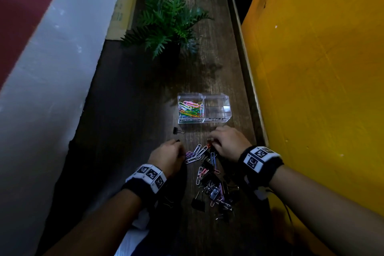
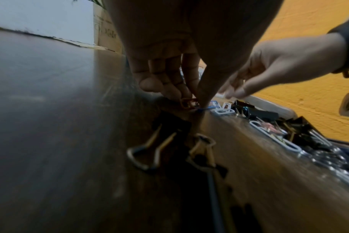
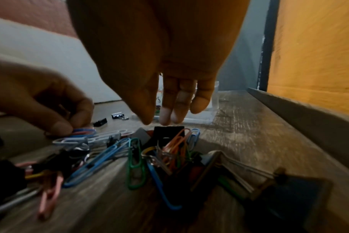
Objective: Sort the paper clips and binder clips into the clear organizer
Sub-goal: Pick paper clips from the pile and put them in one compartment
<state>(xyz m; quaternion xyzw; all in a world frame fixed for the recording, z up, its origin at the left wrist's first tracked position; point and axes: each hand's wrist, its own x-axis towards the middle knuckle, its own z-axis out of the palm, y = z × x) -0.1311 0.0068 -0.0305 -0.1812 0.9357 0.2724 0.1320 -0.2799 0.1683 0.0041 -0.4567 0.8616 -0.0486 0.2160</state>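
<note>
The clear organizer (image 1: 216,119) has two compartments: the left one holds several coloured paper clips (image 1: 191,108), the right one holds nothing. A mixed pile of paper clips and black binder clips (image 1: 209,178) lies in front of it. My left hand (image 2: 191,97) is at the pile's left edge, pinching an orange paper clip (image 2: 186,104) against the table between fingers and thumb. My right hand (image 3: 157,121) hangs over the pile's far end with its fingers pointing straight down. Its tips reach the top of a black binder clip (image 3: 168,131) without closing on it.
A lone black binder clip (image 1: 178,130) lies left of the organizer, and a smaller one (image 3: 100,122) sits nearby. A fern plant (image 1: 166,23) stands farther back. A raised ledge (image 1: 245,64) and yellow wall (image 1: 322,89) bound the right side, and a white wall (image 1: 52,68) bounds the left.
</note>
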